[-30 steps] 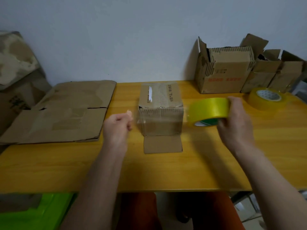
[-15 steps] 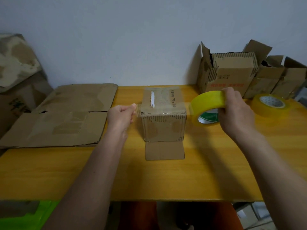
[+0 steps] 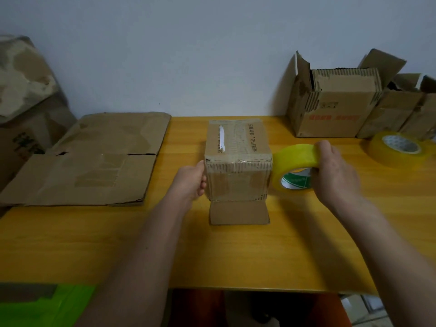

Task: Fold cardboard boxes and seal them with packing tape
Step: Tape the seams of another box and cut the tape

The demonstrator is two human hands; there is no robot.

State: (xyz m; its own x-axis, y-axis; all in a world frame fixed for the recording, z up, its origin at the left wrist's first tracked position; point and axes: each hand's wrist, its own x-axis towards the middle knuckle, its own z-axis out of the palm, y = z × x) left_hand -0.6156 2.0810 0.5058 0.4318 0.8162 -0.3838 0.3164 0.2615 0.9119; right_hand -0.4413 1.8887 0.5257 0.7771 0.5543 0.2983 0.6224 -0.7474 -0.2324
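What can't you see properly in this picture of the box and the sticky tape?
- Head view: left hand fingertips, hidden behind the small box.
- Far side of the tape roll, covered by the right hand.
- Rightmost open box, cut off by the picture's edge.
- Box's printed text, too small.

A makeshift packing station set up in a plain room, likely a home or small office. An orange-yellow wooden table [image 3: 236,256] stands against a bare pale wall [image 3: 188,55]. Flattened cardboard [image 3: 94,161] lies at the left, worn open boxes [image 3: 335,107] stand in a row at the back right, and a spare tape roll [image 3: 398,149] rests near them. More creased cardboard [image 3: 23,86] is heaped beyond the table's left end.
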